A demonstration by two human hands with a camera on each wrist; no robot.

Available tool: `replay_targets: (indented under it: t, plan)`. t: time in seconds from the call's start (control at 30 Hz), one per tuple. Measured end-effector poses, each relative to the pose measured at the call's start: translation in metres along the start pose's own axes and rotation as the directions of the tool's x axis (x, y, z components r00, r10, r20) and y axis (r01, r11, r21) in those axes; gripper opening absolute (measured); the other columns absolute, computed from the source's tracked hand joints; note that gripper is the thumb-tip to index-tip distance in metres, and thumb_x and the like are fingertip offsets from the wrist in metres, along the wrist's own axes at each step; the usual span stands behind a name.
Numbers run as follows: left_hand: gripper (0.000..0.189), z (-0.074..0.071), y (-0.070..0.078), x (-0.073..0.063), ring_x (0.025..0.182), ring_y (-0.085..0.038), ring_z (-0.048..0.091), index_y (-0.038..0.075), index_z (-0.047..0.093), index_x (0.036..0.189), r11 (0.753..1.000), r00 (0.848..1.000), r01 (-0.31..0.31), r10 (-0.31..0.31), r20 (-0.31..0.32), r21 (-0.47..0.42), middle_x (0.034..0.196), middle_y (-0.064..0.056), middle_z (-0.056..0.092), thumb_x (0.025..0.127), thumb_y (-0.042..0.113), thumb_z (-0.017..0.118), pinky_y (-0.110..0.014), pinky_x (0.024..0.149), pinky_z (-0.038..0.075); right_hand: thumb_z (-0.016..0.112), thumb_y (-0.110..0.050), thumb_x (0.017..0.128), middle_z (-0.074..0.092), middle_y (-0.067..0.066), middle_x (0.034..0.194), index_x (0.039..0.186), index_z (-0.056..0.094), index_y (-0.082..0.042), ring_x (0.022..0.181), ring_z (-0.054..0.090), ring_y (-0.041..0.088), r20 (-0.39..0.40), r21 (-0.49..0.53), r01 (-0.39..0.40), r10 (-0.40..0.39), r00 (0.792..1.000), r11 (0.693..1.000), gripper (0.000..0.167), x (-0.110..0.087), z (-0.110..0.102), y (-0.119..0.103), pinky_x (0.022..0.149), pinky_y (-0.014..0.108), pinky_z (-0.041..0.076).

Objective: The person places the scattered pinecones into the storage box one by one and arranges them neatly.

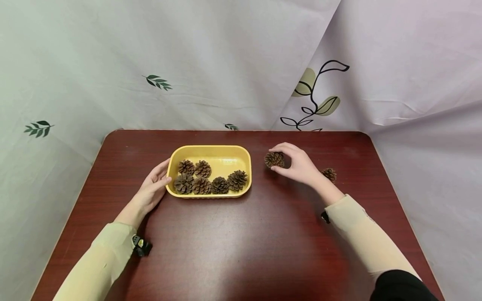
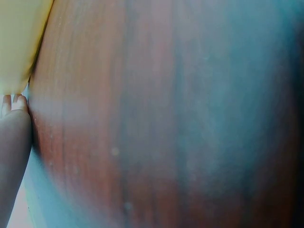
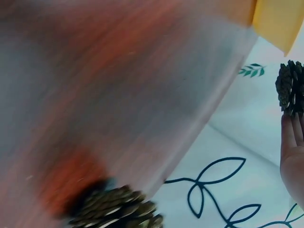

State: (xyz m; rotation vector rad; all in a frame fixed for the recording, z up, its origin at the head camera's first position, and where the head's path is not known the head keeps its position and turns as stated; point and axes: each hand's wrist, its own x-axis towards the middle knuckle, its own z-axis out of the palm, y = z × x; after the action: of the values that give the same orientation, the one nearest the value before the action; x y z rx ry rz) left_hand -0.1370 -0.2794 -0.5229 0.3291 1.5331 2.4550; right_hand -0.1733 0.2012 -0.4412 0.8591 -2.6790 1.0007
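Note:
A yellow tray (image 1: pixel 229 162) stands toward the back of the table, with several brown pine cones (image 1: pixel 201 185) lying along its front and left part. My left hand (image 1: pixel 152 188) touches the tray's left end, its thumb at the rim and the fingers along the outer wall. To the right of the tray, my right hand (image 1: pixel 295 164) pinches a pine cone (image 1: pixel 273 159) between thumb and fingers. The same pine cone (image 3: pixel 289 88) shows at the fingertips in the right wrist view. Another pine cone (image 1: pixel 329 174) lies on the table beside my right wrist, partly hidden by it.
The dark red wooden table (image 1: pixel 211 251) has its back edge against a pale curtain (image 1: pixel 226 62) printed with leaves. Small dark cameras sit on both wrists, and a black object (image 1: pixel 403 286) covers the right forearm at the lower right.

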Motion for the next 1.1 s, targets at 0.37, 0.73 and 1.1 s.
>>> replay_targets:
  t: [0.37,0.73,1.1]
  plan:
    - [0.059,0.000,0.001,0.000,0.133,-0.002,0.060,0.017,0.053,0.152,1.000,1.000,-0.004,0.004,0.001,0.000,0.148,0.010,0.063,0.104,-0.016,0.043,-0.018,0.106,0.052,0.091,-0.012,0.083,0.073,0.012,0.129,0.129,0.074,-0.006,0.126,0.065,0.030,-0.032,0.112,0.015,-0.011,0.999,0.994,0.050,0.026,0.010,-0.020,0.115,0.047,0.048]
    - [0.058,0.000,0.000,0.000,0.133,-0.002,0.059,0.016,0.051,0.154,1.000,1.000,-0.005,0.005,0.000,0.012,0.148,0.010,0.063,0.105,-0.015,0.044,-0.017,0.105,0.052,0.090,-0.015,0.084,0.073,0.011,0.132,0.130,0.073,-0.006,0.129,0.065,0.028,-0.001,0.162,0.022,-0.022,1.000,0.987,0.050,0.048,0.034,-0.037,0.120,0.044,0.046]
    - [0.058,0.000,0.000,0.000,0.133,-0.002,0.060,0.016,0.051,0.154,1.000,1.000,-0.003,0.003,-0.001,0.009,0.147,0.010,0.063,0.105,-0.015,0.044,-0.018,0.105,0.052,0.090,-0.013,0.084,0.073,0.013,0.132,0.130,0.072,-0.004,0.130,0.065,0.029,0.085,0.213,0.004,-0.022,0.996,0.977,0.050,0.067,0.061,-0.050,0.119,0.039,0.048]
